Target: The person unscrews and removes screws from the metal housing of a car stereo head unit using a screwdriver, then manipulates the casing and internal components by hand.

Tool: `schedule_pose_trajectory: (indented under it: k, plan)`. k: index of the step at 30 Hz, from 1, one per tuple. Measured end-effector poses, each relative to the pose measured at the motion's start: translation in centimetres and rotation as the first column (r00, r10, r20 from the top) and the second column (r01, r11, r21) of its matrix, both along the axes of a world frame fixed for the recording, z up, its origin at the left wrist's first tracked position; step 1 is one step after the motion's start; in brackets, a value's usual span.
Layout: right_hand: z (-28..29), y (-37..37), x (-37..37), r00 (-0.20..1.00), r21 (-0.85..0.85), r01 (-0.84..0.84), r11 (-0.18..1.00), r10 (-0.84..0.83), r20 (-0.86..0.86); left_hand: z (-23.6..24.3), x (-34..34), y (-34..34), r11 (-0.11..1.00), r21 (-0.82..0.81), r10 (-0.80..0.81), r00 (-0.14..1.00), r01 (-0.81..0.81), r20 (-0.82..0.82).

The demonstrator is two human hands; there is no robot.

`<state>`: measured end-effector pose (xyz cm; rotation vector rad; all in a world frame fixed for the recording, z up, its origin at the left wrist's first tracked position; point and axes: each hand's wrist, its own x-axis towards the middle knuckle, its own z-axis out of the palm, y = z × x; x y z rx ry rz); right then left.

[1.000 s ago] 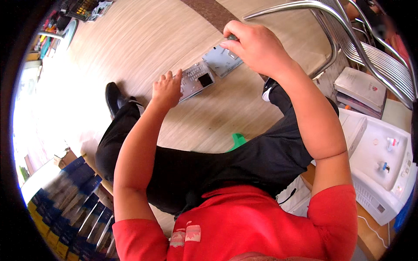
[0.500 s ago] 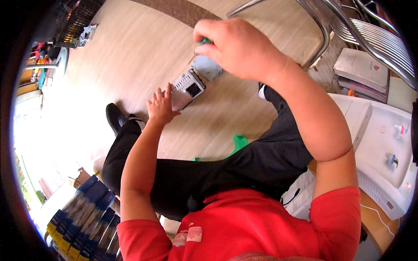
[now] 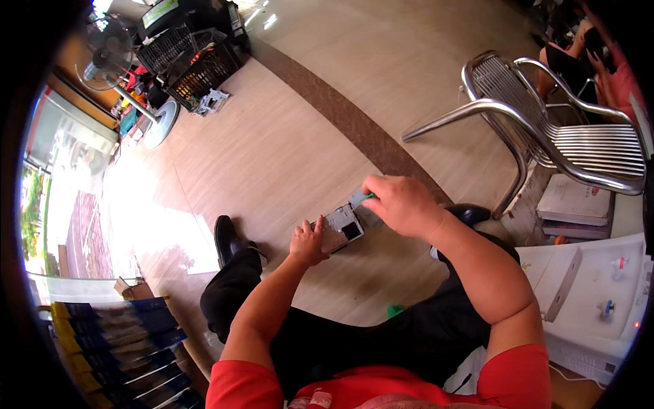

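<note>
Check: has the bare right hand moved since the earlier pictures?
Yes, down the picture: judged against the silver slatted metal chair, the bare right hand now sits clearly below its nearest tube end, which it almost met before.

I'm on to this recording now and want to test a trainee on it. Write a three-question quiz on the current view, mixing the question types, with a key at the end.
1. Short answer: which hand holds the green tool?

2. Multiple choice: compared with the black square on the silver device, where is the left hand?
A) To its right
B) To its left
C) Directly on top of it

3. Fill the gap: the taps on the white unit at the right are marked in red and ____.

Key:
1. The right hand
2. B
3. Blue
</note>
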<state>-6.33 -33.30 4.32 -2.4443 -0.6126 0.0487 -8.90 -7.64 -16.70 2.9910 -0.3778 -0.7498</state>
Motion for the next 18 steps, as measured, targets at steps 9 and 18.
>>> schedule_pose_trajectory:
  k: [9,18]
  plan:
    - [-0.8,0.3,0.3,0.999,-0.012,-0.021,1.0,0.021,-0.035,4.1,0.7,-1.3,0.996,0.043,-0.073,0.997,0.073,0.009]
    - [-2.1,0.1,0.7,1.0,-0.034,-0.007,0.999,0.006,-0.019,18.2,0.9,0.7,0.961,-0.232,-0.111,0.977,0.152,0.182]
